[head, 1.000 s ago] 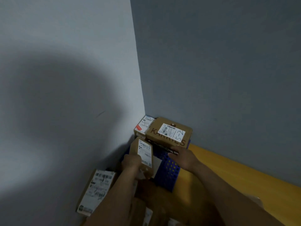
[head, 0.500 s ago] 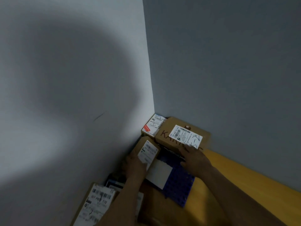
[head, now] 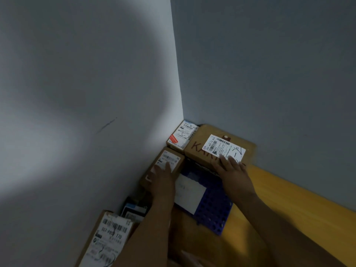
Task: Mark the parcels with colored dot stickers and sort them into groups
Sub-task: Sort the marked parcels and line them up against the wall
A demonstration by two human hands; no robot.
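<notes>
Parcels crowd the corner where two grey walls meet. Nearest on the left, a long labelled parcel (head: 107,239) lies against the left wall (head: 77,132), with some dark flat items (head: 134,210) just beyond it, too dim to name. Next along the wall comes the small brown parcel (head: 169,160), its long axis running near to far, parallel with the wall. The left hand (head: 163,176) lies on top of it, fingers straight and pressing on its white label, gripping nothing. Beyond it, tight in the angle, sits a corner parcel (head: 182,134) with a red-and-white label. Right of the left hand a white sheet (head: 189,191) rests on a blue perforated crate (head: 213,211). Farther right, the large brown box (head: 200,149) sits at the crate's far end, just beside the small brown parcel. The right hand (head: 233,168) is flat on its near edge, fingers extended over its label, holding nothing. A yellow surface (head: 289,209) runs off to the right. No sticker sheet shows in either hand. The small brown parcel looks to be getting seated into its group, so the left hand, directly over it, is best placed to nudge it along the wall while the right steadies the box.
</notes>
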